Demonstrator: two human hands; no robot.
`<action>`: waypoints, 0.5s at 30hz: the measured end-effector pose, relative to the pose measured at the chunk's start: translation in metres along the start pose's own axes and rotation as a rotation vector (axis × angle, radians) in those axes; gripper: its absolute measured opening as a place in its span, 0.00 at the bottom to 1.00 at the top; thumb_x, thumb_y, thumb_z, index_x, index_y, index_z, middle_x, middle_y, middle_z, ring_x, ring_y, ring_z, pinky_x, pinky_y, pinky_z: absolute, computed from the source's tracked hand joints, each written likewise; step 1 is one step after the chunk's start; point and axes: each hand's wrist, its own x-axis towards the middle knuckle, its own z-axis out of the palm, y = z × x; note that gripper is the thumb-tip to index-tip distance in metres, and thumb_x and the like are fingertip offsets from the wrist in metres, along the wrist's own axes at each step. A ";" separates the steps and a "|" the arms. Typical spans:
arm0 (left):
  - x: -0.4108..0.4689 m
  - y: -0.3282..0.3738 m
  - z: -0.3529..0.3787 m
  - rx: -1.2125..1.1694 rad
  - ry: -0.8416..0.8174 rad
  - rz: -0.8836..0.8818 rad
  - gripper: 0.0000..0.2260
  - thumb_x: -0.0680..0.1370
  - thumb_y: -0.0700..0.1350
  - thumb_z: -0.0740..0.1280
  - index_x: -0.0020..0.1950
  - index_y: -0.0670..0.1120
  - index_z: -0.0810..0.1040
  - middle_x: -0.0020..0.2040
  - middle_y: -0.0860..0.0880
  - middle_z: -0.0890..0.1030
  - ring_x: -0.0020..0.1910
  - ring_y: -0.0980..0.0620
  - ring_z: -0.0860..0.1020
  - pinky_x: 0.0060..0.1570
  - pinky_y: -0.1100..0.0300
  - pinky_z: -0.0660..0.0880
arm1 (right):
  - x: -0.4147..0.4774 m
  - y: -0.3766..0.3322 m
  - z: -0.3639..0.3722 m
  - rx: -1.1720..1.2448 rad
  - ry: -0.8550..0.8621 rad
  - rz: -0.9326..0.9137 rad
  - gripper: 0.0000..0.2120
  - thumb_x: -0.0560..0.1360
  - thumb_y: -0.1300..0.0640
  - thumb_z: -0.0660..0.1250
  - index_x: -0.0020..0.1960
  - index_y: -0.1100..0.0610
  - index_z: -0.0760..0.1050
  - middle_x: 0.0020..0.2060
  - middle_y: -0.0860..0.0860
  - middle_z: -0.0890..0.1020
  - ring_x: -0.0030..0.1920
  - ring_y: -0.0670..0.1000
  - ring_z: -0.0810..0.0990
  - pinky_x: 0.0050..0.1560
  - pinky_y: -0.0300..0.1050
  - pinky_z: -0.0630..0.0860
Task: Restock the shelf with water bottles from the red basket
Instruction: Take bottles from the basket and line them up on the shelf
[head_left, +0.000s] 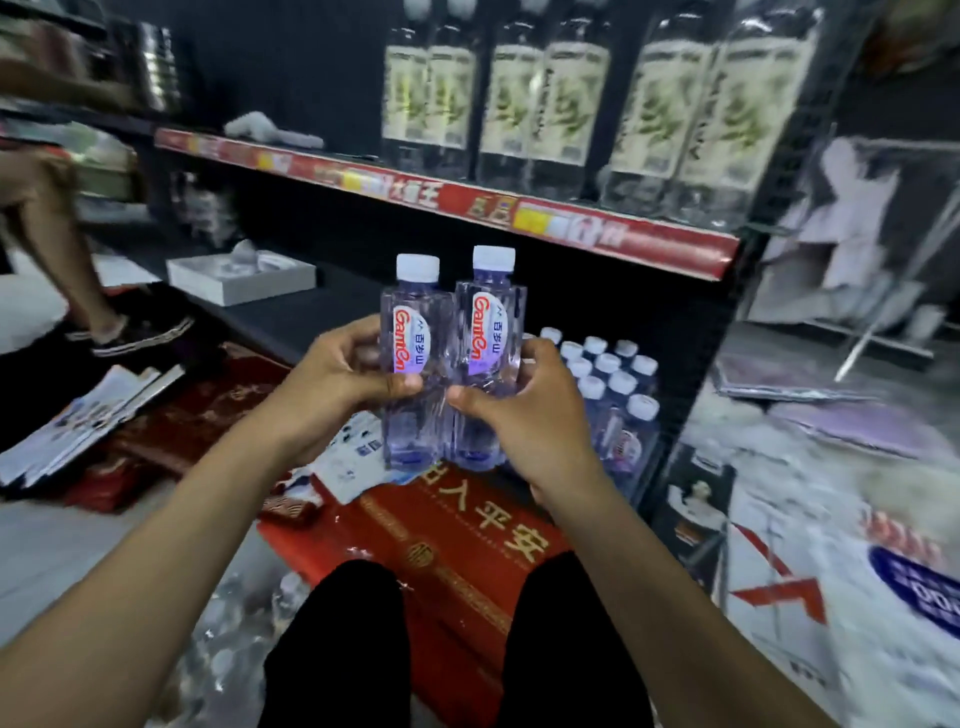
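step: placing, judged; two bottles held up in front of the lower shelf (322, 312)
left hand (343, 369): wrapped round the left bottle (413, 338), which is upright
right hand (524, 400): wrapped round the right bottle (491, 322), which is upright and touching its neighbour
stocked row (608, 364): far right on the shelf, behind the right hand
next: both bottles to be set upright beside that row, caps kept level
red basket: not identified

Two clear plastic water bottles (415, 415) upright, side by side, touching; white-capped bottle cluster (608, 374) behind-right; tall labelled bottles (545, 104) on upper shelf (467, 208).
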 end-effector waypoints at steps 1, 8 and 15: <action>0.005 -0.004 0.013 0.010 -0.021 -0.009 0.27 0.61 0.36 0.80 0.58 0.47 0.80 0.48 0.44 0.86 0.48 0.45 0.84 0.51 0.50 0.80 | -0.004 0.006 -0.011 -0.002 0.026 0.007 0.25 0.69 0.56 0.77 0.62 0.51 0.70 0.54 0.46 0.81 0.53 0.48 0.81 0.57 0.54 0.78; 0.025 -0.026 0.084 0.036 -0.127 -0.069 0.23 0.71 0.30 0.71 0.63 0.45 0.77 0.50 0.43 0.85 0.53 0.43 0.83 0.56 0.47 0.77 | -0.022 0.039 -0.075 -0.018 0.153 0.049 0.22 0.70 0.57 0.77 0.58 0.50 0.71 0.44 0.38 0.77 0.46 0.38 0.79 0.51 0.41 0.78; 0.032 -0.034 0.136 0.060 -0.204 -0.057 0.22 0.72 0.28 0.69 0.62 0.48 0.77 0.48 0.48 0.86 0.52 0.50 0.84 0.53 0.57 0.80 | -0.035 0.065 -0.115 -0.002 0.260 0.070 0.23 0.69 0.59 0.77 0.57 0.50 0.69 0.44 0.39 0.78 0.41 0.35 0.77 0.37 0.27 0.72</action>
